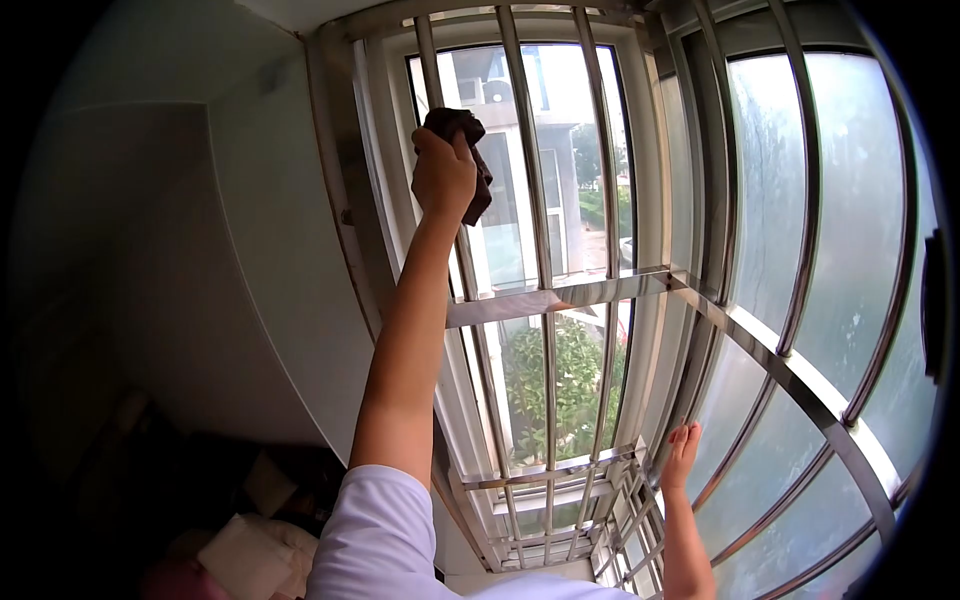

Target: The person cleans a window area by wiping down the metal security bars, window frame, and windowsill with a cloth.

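Note:
My left hand [443, 178] is raised high at the upper left of the window and grips a crumpled dark brown cloth [478, 190]. The cloth is bunched against a vertical metal bar [428, 65], and one end hangs below my fingers. Lower down on the right is my right hand [681, 458], its fingers stretched upward beside the bars near the corner of the grille. No object shows in it; whether its palm touches a bar is hard to see.
Shiny metal bars cover the window [580, 150] and the frosted panes [770, 180] on the right. A horizontal rail [600, 291] crosses them. Left stands a pale wall [265, 200]; cushions [250, 555] lie below in shadow. Greenery and a building show outside.

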A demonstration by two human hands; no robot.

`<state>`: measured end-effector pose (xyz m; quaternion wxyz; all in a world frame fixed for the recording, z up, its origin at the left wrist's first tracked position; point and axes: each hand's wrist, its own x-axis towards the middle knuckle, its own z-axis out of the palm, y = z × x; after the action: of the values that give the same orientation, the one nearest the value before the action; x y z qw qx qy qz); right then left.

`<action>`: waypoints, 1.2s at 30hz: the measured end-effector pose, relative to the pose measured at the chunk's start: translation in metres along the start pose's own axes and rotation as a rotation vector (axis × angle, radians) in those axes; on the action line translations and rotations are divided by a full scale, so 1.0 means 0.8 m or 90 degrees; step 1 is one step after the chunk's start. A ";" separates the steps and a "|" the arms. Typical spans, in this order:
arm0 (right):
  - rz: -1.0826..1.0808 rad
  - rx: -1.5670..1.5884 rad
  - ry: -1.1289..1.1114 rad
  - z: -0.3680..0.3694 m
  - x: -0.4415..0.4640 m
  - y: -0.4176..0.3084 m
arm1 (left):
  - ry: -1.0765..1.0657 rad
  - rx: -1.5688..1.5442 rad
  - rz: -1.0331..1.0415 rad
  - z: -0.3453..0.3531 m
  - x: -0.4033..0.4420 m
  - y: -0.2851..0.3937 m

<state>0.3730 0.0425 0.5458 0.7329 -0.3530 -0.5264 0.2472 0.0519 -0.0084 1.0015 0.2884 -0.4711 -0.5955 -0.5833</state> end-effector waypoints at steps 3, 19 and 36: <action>0.004 -0.001 -0.004 -0.001 0.000 -0.010 | -0.008 0.021 0.015 0.012 -0.066 -0.038; -0.015 -0.067 -0.024 -0.006 0.003 0.014 | 0.119 -0.083 0.238 0.026 -0.257 -0.018; -0.019 -0.082 -0.046 -0.011 0.002 0.000 | -0.015 -0.111 0.074 0.166 -0.012 0.190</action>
<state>0.3821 0.0410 0.5451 0.6928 -0.3827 -0.5723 0.2144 0.2192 0.0993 1.0369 0.2726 -0.5354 -0.5174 -0.6094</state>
